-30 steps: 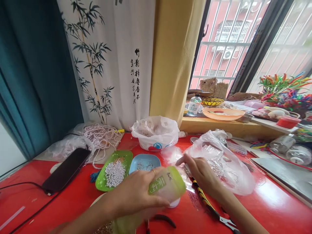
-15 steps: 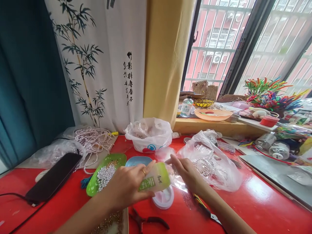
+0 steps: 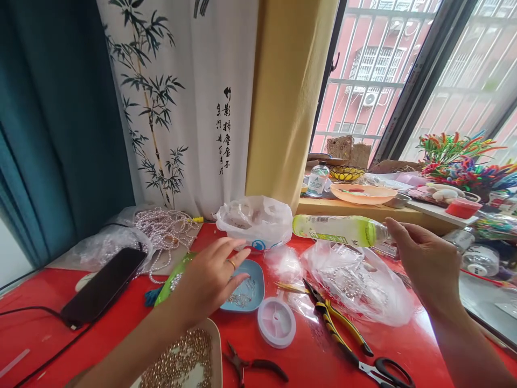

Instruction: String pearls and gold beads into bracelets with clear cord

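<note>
My right hand (image 3: pixel 424 256) grips a clear plastic bottle (image 3: pixel 335 230) with a green label by its neck end. The bottle lies sideways in the air, its base pointing left toward a white plastic bag in a bowl (image 3: pixel 254 221). Nothing is in my left hand (image 3: pixel 214 275), whose fingers are spread above the left edge of a blue tray (image 3: pixel 258 302) holding small metal pieces. Under my left wrist, a green tray (image 3: pixel 163 295) with silvery beads is partly hidden. Close to my left forearm stands a tray of gold-brown beads (image 3: pixel 181 355).
On the red table lie a round lidded case (image 3: pixel 277 322), small pliers (image 3: pixel 254 364), yellow-black long-nose pliers (image 3: pixel 337 323), scissors (image 3: pixel 388 373) and a bag of beads (image 3: pixel 363 283). A black phone (image 3: pixel 105 288) with a cable and strings of pearl beads (image 3: pixel 161 231) are at left.
The bottle has moved right and farther back, now held by my right hand alone. My left hand has let go of it and opened. The view has shifted slightly.
</note>
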`<state>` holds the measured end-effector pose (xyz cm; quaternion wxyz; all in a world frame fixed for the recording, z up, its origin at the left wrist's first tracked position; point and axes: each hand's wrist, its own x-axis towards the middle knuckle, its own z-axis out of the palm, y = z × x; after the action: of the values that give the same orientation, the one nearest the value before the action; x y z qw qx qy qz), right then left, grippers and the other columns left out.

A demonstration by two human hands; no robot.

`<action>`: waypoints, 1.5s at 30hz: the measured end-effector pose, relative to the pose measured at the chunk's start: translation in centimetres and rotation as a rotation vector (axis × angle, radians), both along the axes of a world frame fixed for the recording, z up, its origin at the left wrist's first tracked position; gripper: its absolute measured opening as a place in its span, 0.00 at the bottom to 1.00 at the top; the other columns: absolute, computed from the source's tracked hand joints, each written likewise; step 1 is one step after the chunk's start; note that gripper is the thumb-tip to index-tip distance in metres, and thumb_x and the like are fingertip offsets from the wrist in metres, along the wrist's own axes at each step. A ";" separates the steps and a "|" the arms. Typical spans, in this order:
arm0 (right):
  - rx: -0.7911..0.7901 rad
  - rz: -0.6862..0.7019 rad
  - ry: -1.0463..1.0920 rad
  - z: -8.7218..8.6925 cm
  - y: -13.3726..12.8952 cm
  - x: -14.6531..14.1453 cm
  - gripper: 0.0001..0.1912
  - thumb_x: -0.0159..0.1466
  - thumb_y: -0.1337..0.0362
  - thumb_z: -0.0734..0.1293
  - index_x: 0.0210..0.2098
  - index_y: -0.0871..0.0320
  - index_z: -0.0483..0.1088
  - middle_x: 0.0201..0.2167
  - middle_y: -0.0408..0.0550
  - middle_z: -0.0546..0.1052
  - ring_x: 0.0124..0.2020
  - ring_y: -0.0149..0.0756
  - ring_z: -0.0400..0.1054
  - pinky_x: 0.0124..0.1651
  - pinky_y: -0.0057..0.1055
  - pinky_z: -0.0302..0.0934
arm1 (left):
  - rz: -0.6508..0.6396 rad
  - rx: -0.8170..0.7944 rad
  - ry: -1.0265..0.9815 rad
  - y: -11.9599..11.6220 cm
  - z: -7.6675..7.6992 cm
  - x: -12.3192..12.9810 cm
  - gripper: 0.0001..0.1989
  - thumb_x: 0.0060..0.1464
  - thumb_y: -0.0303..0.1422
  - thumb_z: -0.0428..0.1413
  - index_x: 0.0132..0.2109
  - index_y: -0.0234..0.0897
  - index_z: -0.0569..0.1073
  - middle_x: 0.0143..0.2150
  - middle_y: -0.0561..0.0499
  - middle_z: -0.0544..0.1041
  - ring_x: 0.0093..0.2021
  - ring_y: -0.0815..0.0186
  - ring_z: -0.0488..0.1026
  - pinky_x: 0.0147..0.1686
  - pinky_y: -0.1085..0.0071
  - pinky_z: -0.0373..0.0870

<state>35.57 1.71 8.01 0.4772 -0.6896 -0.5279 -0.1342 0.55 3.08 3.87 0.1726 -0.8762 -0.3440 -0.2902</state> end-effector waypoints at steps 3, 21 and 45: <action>-0.072 -0.240 -0.215 0.6 1.3 -1.3 0.23 0.61 0.49 0.54 0.36 0.59 0.72 0.22 0.51 0.74 0.26 0.44 0.68 0.25 0.33 0.53 | -0.028 -0.066 0.052 -0.2 0.0 0.3 0.16 0.56 0.33 0.49 0.51 0.33 0.66 0.52 0.42 0.66 0.51 0.57 0.62 0.48 0.57 0.65; -0.344 -0.079 -0.622 1.9 15.6 -3.8 0.18 0.64 0.62 0.53 0.49 0.56 0.66 0.38 0.59 0.71 0.31 0.45 0.69 0.26 0.33 0.56 | -0.018 -0.366 0.189 0.9 -0.3 -0.9 0.11 0.56 0.35 0.48 0.43 0.37 0.69 0.37 0.48 0.73 0.40 0.62 0.69 0.38 0.67 0.65; -0.232 0.529 -0.456 -6.5 5.4 -8.7 0.13 0.62 0.63 0.55 0.39 0.54 0.70 0.42 0.50 0.72 0.42 0.40 0.68 0.42 0.34 0.61 | 0.136 -0.505 0.311 3.1 -2.9 -2.3 0.08 0.53 0.32 0.50 0.40 0.38 0.71 0.34 0.48 0.74 0.36 0.61 0.72 0.31 0.71 0.65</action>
<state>26.85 7.11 1.54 0.2841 -0.5311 -0.7925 -0.0957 -1.73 6.15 1.01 0.0189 -0.9001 -0.4328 -0.0455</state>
